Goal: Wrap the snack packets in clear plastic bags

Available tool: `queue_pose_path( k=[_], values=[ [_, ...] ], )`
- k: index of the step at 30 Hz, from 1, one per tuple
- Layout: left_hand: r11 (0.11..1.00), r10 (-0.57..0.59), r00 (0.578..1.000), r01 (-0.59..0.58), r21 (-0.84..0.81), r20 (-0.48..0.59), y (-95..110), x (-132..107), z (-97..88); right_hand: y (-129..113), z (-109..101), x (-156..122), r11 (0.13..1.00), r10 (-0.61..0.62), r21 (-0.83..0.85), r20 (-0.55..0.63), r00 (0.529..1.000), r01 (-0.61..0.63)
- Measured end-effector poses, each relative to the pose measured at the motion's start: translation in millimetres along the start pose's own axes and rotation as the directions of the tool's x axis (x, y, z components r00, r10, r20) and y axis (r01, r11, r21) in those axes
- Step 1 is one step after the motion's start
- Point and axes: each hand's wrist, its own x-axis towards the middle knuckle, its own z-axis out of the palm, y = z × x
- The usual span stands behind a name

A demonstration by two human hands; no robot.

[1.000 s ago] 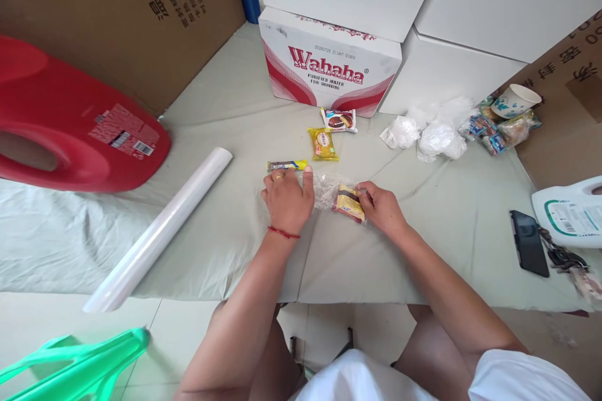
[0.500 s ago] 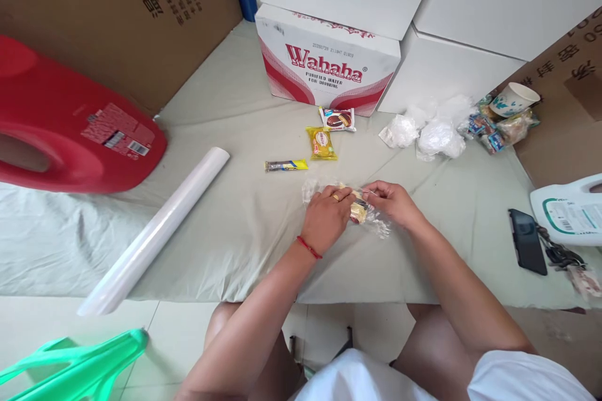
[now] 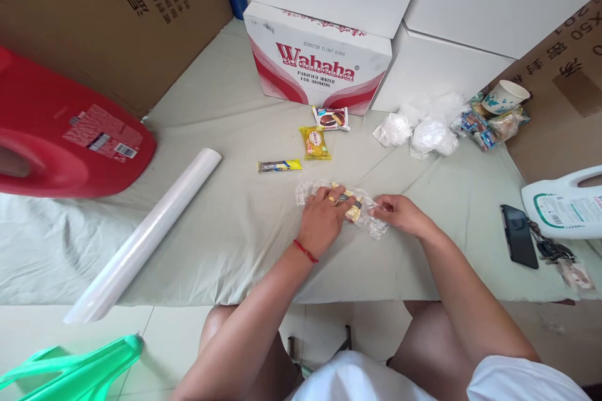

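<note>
My left hand (image 3: 322, 218) rests over a snack in a yellow and dark wrapper (image 3: 353, 208), its fingers curled on top and holding it against the cloth. Crumpled clear plastic film (image 3: 371, 225) lies around and under the snack. At the film's right end, my right hand (image 3: 399, 213) pinches the film between thumb and fingers. Farther back on the cloth are a thin bar in a yellow and dark wrapper (image 3: 279, 165), a yellow packaged cake (image 3: 315, 143) and a chocolate pie packet (image 3: 331, 118). My left palm hides part of the snack.
A white roll of film (image 3: 145, 232) lies at left beside a red jug (image 3: 84, 131). Behind stand a Wahaha water box (image 3: 317, 62) and white boxes. Balls of crumpled film (image 3: 433, 131), a paper cup (image 3: 505, 98), a phone (image 3: 518, 235), keys and a white bottle (image 3: 564, 203) are at right.
My right hand has drawn away from the left, rightward along the film, uncovering more of the snack. My left hand stays on the snack. The whole view has shifted slightly.
</note>
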Motion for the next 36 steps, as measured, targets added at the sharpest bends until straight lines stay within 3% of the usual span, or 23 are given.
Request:
queue_pose_path(
  k=[4,8,11,15,18,20,21,23,25,26,32,34,36],
  values=[
    [0.999,0.028,0.999,-0.029,0.043,0.020,2.9,-1.8,1.4,-1.5,-2.4,-19.2,0.998,-0.065,0.020,-0.103,0.993,0.068],
    [0.996,0.040,0.999,-0.042,0.078,0.021,9.0,-4.4,3.7,-20.8,0.9,-28.6,0.936,0.097,0.344,-0.048,0.994,-0.074],
    [0.995,0.053,0.999,-0.052,0.081,-0.001,14.1,-5.9,5.7,-45.3,16.8,-17.9,0.853,0.128,0.518,-0.091,0.988,-0.063],
    [0.998,0.062,0.997,-0.061,0.023,-0.035,10.6,-4.8,7.0,-68.4,44.9,6.7,0.800,0.053,0.600,-0.124,0.991,0.033],
    [0.990,-0.011,0.997,0.000,-0.142,-0.074,-0.9,-3.2,3.3,-69.8,59.6,15.6,0.860,-0.051,0.499,-0.132,0.990,0.111],
    [0.968,-0.146,0.981,0.114,-0.225,-0.128,-9.5,-2.6,-1.5,-64.4,65.7,15.7,0.914,-0.129,0.357,-0.187,0.974,0.190],
    [0.952,-0.247,0.956,0.208,-0.224,-0.160,-13.2,-2.3,-3.9,-60.6,68.0,14.8,0.929,-0.167,0.292,-0.220,0.961,0.228],
    [0.889,-0.456,0.863,0.432,-0.152,-0.216,-18.6,-1.5,-7.4,-52.5,72.0,12.2,0.934,-0.226,0.214,-0.266,0.937,0.286],
    [0.809,-0.583,0.781,0.584,-0.066,-0.222,-21.5,-0.8,-8.6,-45.4,75.3,9.8,0.928,-0.270,0.183,-0.271,0.924,0.325],
    [0.787,-0.609,0.764,0.616,-0.043,-0.213,-22.4,-0.5,-8.6,-42.8,77.0,8.6,0.925,-0.292,0.165,-0.272,0.917,0.343],
    [0.819,-0.573,0.809,0.565,-0.096,-0.127,-32.0,1.0,-22.7,-41.5,89.9,1.2,0.913,-0.399,-0.042,-0.305,0.865,0.406],
    [0.798,-0.583,0.811,0.562,-0.219,-0.045,-37.6,2.9,-33.8,-43.9,94.8,-0.7,0.915,-0.403,-0.118,-0.305,0.863,0.386],
    [0.692,-0.589,0.807,0.537,-0.482,0.054,-40.6,5.5,-43.1,-46.3,98.6,-1.4,0.914,-0.405,-0.163,-0.298,0.864,0.372]
  ],
)
